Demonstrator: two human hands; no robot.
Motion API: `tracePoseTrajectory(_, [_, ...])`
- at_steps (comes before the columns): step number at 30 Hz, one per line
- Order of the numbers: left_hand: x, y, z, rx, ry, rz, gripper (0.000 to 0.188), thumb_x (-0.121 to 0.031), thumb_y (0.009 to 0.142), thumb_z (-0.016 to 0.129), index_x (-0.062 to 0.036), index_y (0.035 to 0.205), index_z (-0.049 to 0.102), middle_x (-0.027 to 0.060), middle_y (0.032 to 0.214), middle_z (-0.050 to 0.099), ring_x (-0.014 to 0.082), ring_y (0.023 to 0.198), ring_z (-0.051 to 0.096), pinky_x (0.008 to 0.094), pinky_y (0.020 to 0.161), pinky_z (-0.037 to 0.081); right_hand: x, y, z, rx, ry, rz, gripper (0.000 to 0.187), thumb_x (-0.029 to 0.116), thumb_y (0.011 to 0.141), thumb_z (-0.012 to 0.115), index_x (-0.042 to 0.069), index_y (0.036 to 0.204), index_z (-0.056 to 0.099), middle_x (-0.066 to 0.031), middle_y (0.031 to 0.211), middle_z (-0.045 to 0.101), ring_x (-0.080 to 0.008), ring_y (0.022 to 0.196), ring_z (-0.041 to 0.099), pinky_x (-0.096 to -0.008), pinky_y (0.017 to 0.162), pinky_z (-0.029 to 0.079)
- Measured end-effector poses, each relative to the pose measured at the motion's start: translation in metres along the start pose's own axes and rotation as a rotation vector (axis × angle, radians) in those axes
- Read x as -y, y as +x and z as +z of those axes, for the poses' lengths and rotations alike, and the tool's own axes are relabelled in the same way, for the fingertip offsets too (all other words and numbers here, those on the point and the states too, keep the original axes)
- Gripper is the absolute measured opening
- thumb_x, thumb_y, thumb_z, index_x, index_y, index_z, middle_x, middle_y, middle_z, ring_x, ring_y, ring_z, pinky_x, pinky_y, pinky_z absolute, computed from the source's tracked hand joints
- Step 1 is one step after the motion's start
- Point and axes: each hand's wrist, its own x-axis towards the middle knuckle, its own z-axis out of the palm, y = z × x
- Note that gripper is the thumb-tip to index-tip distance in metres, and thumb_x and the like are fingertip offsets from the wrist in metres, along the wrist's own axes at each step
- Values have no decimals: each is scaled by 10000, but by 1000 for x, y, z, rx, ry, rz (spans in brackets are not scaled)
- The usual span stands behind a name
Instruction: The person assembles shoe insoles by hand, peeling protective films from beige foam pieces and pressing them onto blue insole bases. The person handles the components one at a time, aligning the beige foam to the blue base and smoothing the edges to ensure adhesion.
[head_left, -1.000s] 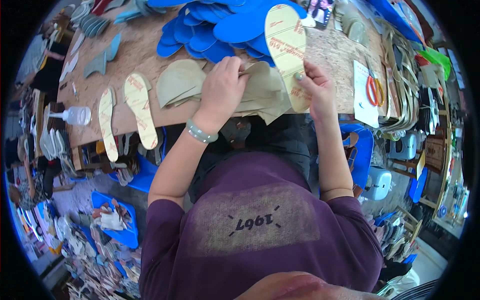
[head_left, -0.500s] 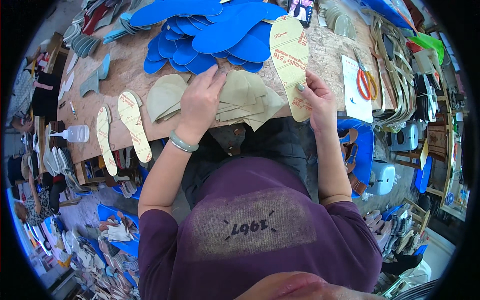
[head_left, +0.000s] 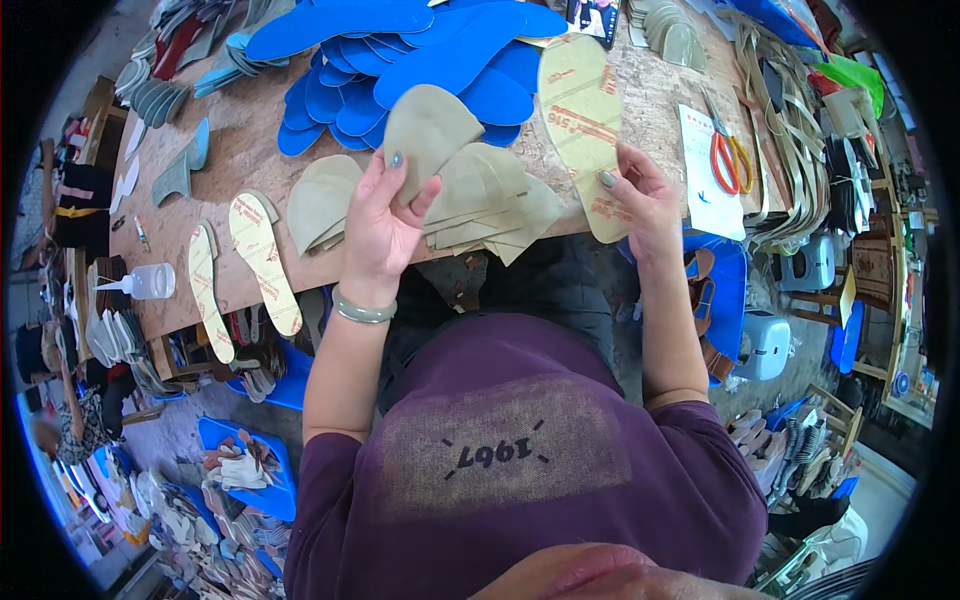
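Observation:
In my left hand (head_left: 388, 215) is a rounded beige heel-shaped piece (head_left: 428, 128), pinched at its lower edge and lifted above the table. My right hand (head_left: 648, 200) grips a pale yellow insole (head_left: 582, 110) with red print by its narrower lower end, thumb on top. Between the two hands, overlapping beige pieces (head_left: 480, 195) like the lifted one lie fanned out at the table's near edge. Another beige stack (head_left: 322, 195) rests left of my left wrist. Beyond them is a heap of blue insoles (head_left: 440, 60).
Printed insoles (head_left: 265, 255) lie at the near left edge, beside a clear squeeze bottle (head_left: 150, 282). Orange-handled scissors (head_left: 730, 160) rest on white paper (head_left: 708, 190) at the right. Hanging straps (head_left: 785, 150) and blue bins (head_left: 728, 310) stand further right. A phone (head_left: 597, 20) is at the back.
My left hand has picked a beige piece from the pile, raised it and turned palm-up. My right hand still holds the yellow insole, almost unmoved.

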Motion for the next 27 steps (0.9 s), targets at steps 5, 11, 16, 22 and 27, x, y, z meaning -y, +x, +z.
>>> tracePoseTrajectory(5, [11, -14, 29, 90, -131, -130, 439, -179, 971, 460, -10, 1358, 340, 161, 1308, 502, 302, 1200, 521, 413, 942, 521, 22, -23, -26, -84, -16, -39, 452, -29, 764, 670, -59, 1201, 560, -117, 1087, 640, -170, 989, 607, -297, 883, 475])
tracePoseTrajectory(11, [21, -8, 29, 106, -99, -257, 448, -227, 994, 401, -6, 1377, 329, 206, 1357, 443, 335, 1261, 450, 478, 971, 491, 17, -34, -46, -103, 10, -91, 425, -43, 745, 687, -46, 1159, 591, -87, 992, 645, -151, 910, 610, -288, 854, 484])
tracePoseTrajectory(16, [27, -18, 49, 154, -123, -209, 428, -233, 994, 414, 16, 1340, 392, 163, 1290, 521, 280, 1163, 549, 417, 984, 467, 9, -40, -35, -75, 81, 44, 418, -55, 730, 690, -50, 1138, 601, -77, 1000, 634, -142, 886, 601, -268, 844, 474])
tracePoseTrajectory(22, [25, -36, 53, 199, 294, -321, 377, -179, 995, 428, 56, 1284, 481, 121, 1223, 580, 184, 1123, 566, 299, 972, 441, 6, -56, 1, 146, -264, 15, 219, -2, 786, 680, -61, 996, 667, -10, 860, 572, -101, 828, 534, -213, 780, 421])
tracePoseTrajectory(27, [22, -42, 58, 208, 497, -281, 414, -212, 998, 444, 64, 1306, 466, 105, 1213, 585, 152, 1117, 555, 287, 972, 430, 15, -61, -10, 318, -46, 364, 210, 25, 808, 666, -73, 993, 669, -78, 966, 654, -132, 882, 589, -248, 818, 447])
